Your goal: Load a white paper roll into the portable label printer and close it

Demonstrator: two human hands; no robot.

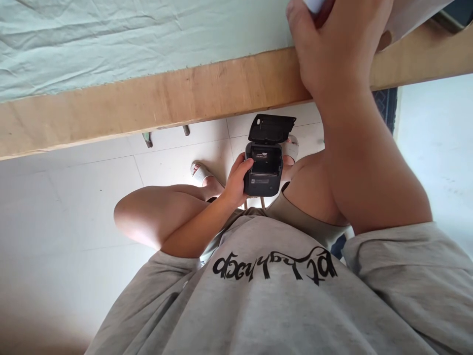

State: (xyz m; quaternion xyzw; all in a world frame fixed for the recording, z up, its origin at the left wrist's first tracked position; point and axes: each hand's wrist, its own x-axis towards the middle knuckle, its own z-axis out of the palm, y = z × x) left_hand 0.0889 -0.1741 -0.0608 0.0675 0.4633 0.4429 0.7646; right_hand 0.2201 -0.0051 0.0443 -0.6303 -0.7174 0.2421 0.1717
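Note:
My left hand (237, 180) is wrapped round the left side of a small black label printer (263, 185), thumb on its upper rim. The printer's lid (271, 128) stands open, swung up away from me, and its dark inner bay with small labels shows. Up at the table edge, my right hand (338, 42) is curled, thumb to the left. A smooth white object (314, 5) shows between its thumb and fingers, mostly cut off by the top of the view. What kind of object it is I cannot tell.
A wooden table edge (155, 103) crosses above my knees, with a wrinkled pale green cloth (111, 39) on top. White sheet-like material (410, 17) and a dark object (456, 15) lie at the right. Below are my legs, sandals (201, 171) and the tiled floor (74, 207).

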